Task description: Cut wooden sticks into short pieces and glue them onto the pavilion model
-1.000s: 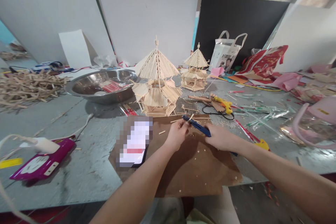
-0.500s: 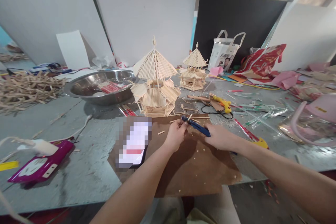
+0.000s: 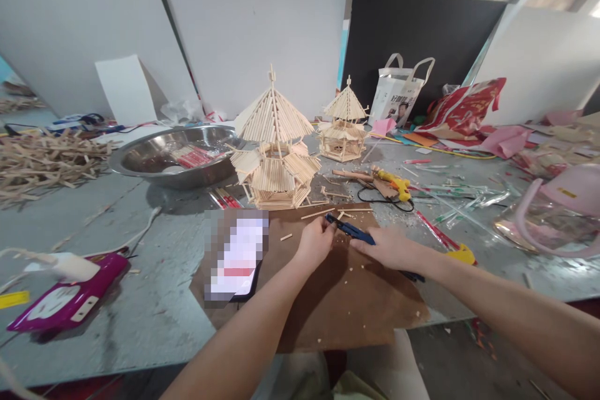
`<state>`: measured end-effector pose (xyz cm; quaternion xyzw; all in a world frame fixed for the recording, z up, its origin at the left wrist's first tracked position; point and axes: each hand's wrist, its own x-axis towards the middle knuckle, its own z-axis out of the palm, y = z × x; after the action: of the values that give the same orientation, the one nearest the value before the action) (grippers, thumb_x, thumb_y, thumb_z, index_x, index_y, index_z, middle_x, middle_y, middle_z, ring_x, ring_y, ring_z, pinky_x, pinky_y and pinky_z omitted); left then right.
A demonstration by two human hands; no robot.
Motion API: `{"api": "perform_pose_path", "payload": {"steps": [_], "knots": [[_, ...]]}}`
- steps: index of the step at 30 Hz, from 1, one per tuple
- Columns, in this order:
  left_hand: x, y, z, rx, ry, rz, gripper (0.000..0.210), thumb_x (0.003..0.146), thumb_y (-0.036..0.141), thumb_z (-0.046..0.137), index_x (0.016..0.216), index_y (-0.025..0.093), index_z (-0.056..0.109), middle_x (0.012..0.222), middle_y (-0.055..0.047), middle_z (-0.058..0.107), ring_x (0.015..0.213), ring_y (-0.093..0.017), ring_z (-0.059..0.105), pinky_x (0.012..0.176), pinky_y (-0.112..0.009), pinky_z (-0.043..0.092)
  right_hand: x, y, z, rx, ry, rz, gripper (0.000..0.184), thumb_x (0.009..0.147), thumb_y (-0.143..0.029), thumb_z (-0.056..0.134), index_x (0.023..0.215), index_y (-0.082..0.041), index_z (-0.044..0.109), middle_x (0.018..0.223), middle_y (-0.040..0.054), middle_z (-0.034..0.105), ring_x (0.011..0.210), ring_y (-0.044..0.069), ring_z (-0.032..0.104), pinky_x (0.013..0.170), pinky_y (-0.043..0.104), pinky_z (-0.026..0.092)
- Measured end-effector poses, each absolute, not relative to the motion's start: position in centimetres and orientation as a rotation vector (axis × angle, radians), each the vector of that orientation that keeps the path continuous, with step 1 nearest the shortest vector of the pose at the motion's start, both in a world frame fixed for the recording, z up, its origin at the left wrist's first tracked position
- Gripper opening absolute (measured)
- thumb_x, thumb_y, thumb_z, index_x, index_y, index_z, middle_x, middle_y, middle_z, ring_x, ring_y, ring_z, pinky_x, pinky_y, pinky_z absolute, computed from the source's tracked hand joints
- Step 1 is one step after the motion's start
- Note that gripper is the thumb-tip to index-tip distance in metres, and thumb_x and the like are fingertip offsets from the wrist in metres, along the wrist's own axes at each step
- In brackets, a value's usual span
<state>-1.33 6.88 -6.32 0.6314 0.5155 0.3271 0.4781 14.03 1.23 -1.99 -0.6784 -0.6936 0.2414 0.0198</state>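
My right hand (image 3: 387, 249) is wrapped round a blue hand cutter (image 3: 350, 229), whose dark jaws point left. A second dark handle end shows below that hand. Beside the jaws, my left hand (image 3: 316, 242) is closed in a pinch on a thin wooden stick (image 3: 340, 215), mostly hidden by the fingers and the tool. Both hands are above a brown board (image 3: 356, 312). Loose sticks lie at its back edge, and a short cut piece (image 3: 286, 237) lies left of my left hand. Just behind stands a stick-built pavilion model (image 3: 274, 169) with a pointed roof.
A phone (image 3: 239, 256) lies left on the board. Behind are a steel basin (image 3: 126, 165) and a smaller pavilion (image 3: 343, 128). A yellow glue gun (image 3: 398, 186) and plastic wrappers lie right, near a pink-lidded clear kettle (image 3: 529, 219). A purple power strip (image 3: 70, 300) sits left.
The stick at the cutter's jaws sits slightly lower, and the cutter's second handle shows more below my right hand. The whole view has shifted slightly; both hands stay in nearly the same place.
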Motion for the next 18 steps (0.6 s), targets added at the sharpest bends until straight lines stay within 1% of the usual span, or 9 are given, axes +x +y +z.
{"api": "perform_pose_path", "payload": {"steps": [3, 6, 8, 11, 15, 18], "knots": [[-1.5, 6.7, -6.4, 1.985, 1.409, 0.623, 0.017, 0.077, 0.026, 0.041, 0.067, 0.016, 0.050, 0.058, -0.003, 0.056, 0.055, -0.013, 0.052, 0.052, -0.023, 0.032, 14.3, 1.3, -2.6, -2.108, -2.093, 0.833, 0.066, 0.079, -0.061, 0.012, 0.085, -0.013, 0.056, 0.068, 0.0096, 0.062, 0.061, 0.017, 0.057, 0.056, 0.025, 0.037], [-1.7, 6.2, -6.3, 2.294, 1.473, 0.458, 0.019, 0.080, 0.023, 0.035, 0.081, 0.017, 0.052, 0.075, -0.008, 0.061, 0.069, -0.018, 0.057, 0.059, -0.026, 0.036, 14.6, 1.5, -3.1, -2.115, -2.046, 0.959, 0.077, 0.076, -0.064, 0.003, 0.090, -0.011, 0.056, 0.060, 0.0085, 0.060, 0.050, 0.015, 0.056, 0.055, 0.025, 0.038], [-1.7, 5.8, -6.1, 2.423, 1.527, 0.323, 0.021, 0.080, 0.021, 0.033, 0.088, 0.017, 0.052, 0.079, -0.010, 0.062, 0.073, -0.020, 0.058, 0.061, -0.029, 0.038, 14.6, 1.7, -3.1, -2.104, -2.044, 1.023, 0.080, 0.075, -0.066, 0.001, 0.090, -0.010, 0.057, 0.059, 0.0086, 0.060, 0.045, 0.014, 0.054, 0.053, 0.025, 0.039], [-1.7, 5.5, -5.8, 2.511, 1.590, 0.185, 0.024, 0.081, 0.021, 0.029, 0.090, 0.017, 0.051, 0.080, -0.011, 0.060, 0.075, -0.022, 0.058, 0.061, -0.031, 0.040, 14.5, 2.1, -3.0, -2.115, -2.051, 1.061, 0.085, 0.073, -0.067, -0.001, 0.080, -0.008, 0.060, 0.055, 0.0103, 0.059, 0.042, 0.015, 0.053, 0.052, 0.026, 0.040], [-1.9, 5.6, -5.7, 2.596, 1.609, 0.176, 0.027, 0.083, 0.023, 0.027, 0.086, 0.017, 0.053, 0.084, -0.011, 0.057, 0.083, -0.023, 0.056, 0.061, -0.032, 0.042, 14.2, 2.6, -2.9, -2.138, -2.039, 1.096, 0.087, 0.072, -0.068, -0.003, 0.065, -0.008, 0.060, 0.054, 0.0130, 0.059, 0.041, 0.016, 0.053, 0.051, 0.028, 0.042], [-2.0, 5.9, -5.9, 2.621, 1.567, 0.171, 0.027, 0.083, 0.024, 0.029, 0.085, 0.017, 0.055, 0.087, -0.011, 0.056, 0.084, -0.023, 0.055, 0.062, -0.031, 0.043, 14.3, 2.8, -2.9, -2.128, -2.057, 1.115, 0.085, 0.071, -0.069, -0.002, 0.059, -0.011, 0.059, 0.050, 0.0117, 0.057, 0.042, 0.016, 0.054, 0.053, 0.027, 0.043]]}}
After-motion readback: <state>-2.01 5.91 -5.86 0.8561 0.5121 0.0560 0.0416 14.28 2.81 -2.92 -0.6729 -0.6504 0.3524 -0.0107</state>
